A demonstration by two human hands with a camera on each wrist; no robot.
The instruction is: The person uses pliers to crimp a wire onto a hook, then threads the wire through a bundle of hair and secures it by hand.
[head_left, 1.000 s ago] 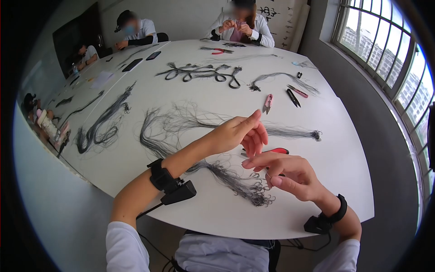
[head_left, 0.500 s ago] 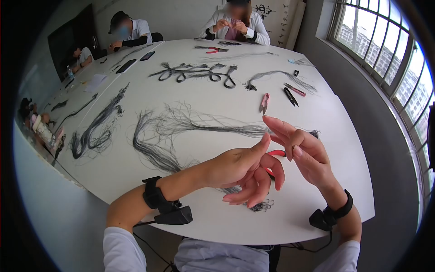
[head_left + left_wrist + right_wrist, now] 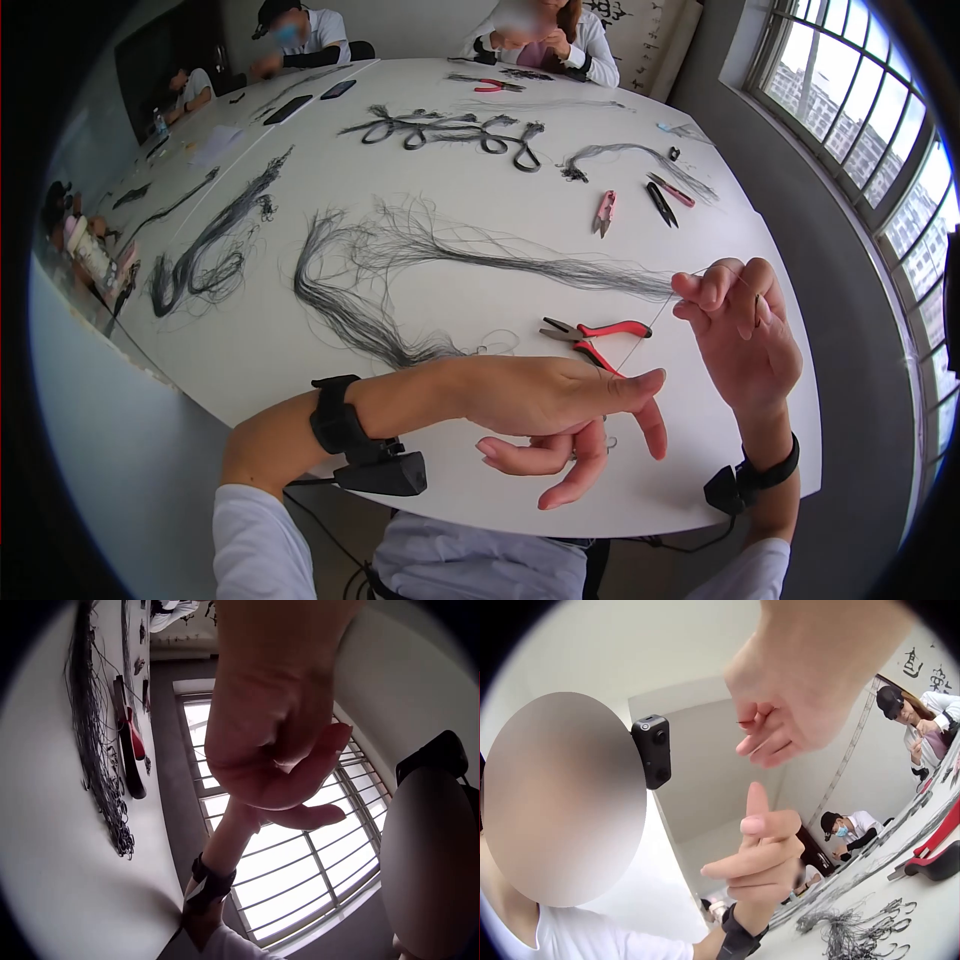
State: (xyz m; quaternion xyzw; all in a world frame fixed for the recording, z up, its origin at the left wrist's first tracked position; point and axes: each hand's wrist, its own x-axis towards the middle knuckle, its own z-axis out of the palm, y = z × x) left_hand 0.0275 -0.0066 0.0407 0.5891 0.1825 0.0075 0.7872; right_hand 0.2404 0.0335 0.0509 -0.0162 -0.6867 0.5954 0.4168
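Observation:
My right hand (image 3: 740, 325) is raised at the right, thumb and fingers pinching a small dark fish hook (image 3: 758, 308). A thin, pale fishing line (image 3: 640, 345) stretches from it down to my left hand (image 3: 555, 405). There the line meets the thumb, which lies against the index finger, while the other fingers spread loosely. In the head view my left hand covers part of a bundle of dark lines (image 3: 370, 325); its hooked ends (image 3: 885, 922) show in the right wrist view. Red-handled pliers (image 3: 590, 332) lie with jaws apart between the hands.
Another long bundle of lines (image 3: 480, 260) lies beyond the pliers. Pink snips (image 3: 604, 213), black snips (image 3: 661, 204) and looped dark bundles (image 3: 450, 133) lie farther back. More strands (image 3: 205, 245) are at the left. Several people sit around the white table (image 3: 300, 420).
My hands, close together before, have parted: the right has risen to the right and the left has shifted slightly right. The line now shows between them, and the pliers have come into view.

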